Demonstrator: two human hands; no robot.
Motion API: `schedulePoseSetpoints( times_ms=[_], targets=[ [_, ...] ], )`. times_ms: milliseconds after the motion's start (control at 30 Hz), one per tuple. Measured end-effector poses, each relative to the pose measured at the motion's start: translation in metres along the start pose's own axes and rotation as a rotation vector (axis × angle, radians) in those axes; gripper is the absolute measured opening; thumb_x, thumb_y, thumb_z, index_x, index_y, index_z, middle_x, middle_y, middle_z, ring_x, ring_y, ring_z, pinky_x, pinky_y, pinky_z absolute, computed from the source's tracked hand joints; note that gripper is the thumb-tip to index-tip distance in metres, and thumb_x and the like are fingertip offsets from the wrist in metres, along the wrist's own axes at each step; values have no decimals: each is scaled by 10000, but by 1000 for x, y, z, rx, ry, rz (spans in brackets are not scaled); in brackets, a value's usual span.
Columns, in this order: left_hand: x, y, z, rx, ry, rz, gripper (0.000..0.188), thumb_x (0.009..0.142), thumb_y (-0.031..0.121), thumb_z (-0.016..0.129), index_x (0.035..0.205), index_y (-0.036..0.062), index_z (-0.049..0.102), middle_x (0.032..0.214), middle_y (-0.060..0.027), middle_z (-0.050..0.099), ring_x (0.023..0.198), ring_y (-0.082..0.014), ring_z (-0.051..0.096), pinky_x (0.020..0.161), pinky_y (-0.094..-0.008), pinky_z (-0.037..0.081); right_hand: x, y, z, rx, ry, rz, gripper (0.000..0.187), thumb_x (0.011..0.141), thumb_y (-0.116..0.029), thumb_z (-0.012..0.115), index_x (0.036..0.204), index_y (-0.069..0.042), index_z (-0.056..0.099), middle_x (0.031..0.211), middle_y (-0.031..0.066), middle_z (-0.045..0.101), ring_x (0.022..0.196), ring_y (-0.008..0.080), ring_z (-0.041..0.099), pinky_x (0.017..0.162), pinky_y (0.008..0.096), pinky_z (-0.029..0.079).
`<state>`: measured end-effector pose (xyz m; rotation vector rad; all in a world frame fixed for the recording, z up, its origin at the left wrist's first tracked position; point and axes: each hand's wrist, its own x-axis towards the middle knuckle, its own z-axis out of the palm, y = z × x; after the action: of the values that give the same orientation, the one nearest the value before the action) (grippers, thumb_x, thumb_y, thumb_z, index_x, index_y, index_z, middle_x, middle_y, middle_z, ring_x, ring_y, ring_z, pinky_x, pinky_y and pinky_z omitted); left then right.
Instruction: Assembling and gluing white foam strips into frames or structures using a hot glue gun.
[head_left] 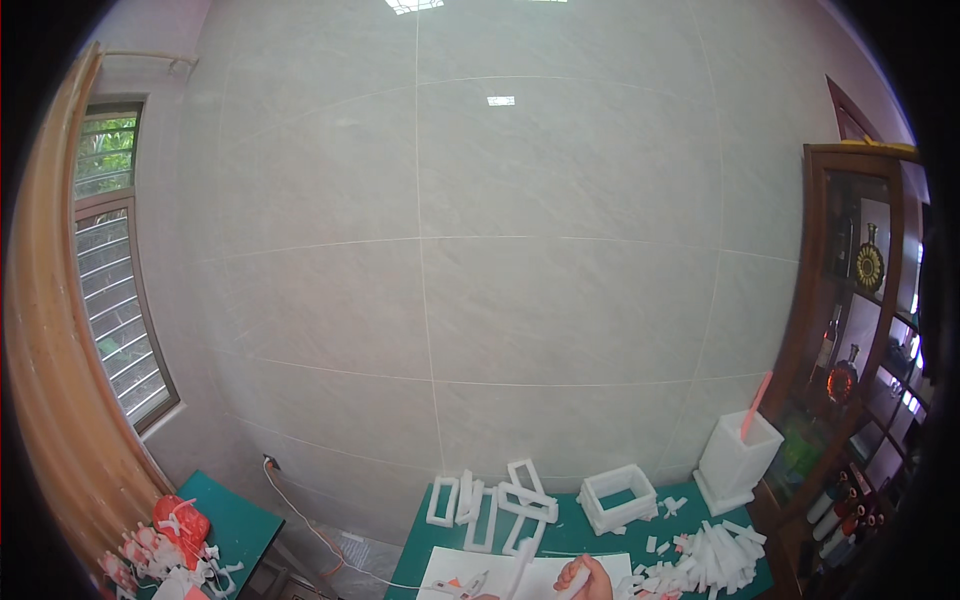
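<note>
One open white box (618,514), one tall white container (730,458), lower right, right hand (590,578) curled round one white piece (573,591), bottom centre, left hand (487,597) cropped, its grip indeterminable.

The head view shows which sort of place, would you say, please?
Probably a home room used as a workspace: an orange curtain, a wooden cabinet with bottles, and a green table with white pieces.
</note>
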<state>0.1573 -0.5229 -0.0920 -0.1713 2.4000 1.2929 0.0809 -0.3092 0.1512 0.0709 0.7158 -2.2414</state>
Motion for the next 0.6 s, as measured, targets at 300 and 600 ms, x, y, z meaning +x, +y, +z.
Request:
schedulePoseSetpoints(
  times_ms=[300,600],
  targets=[
    [-153,160,-45,-65,432,98,305,842,271,577,1021,24,556,981,-145,521,879,-243,506,762,-377,406,-1,17,-10,-118,5,-252,299,918,-314,469,1001,-37,546,765,63,559,660,208,528,609,325,440],
    [-118,160,-63,-185,296,27,450,829,423,601,944,-11,570,734,-140,582,706,-250,574,634,-317,437,-19,50,-47,-963,-11,83,254,884,-247,574,892,4,530,717,48,527,593,124,529,553,249,449]
  ],
)
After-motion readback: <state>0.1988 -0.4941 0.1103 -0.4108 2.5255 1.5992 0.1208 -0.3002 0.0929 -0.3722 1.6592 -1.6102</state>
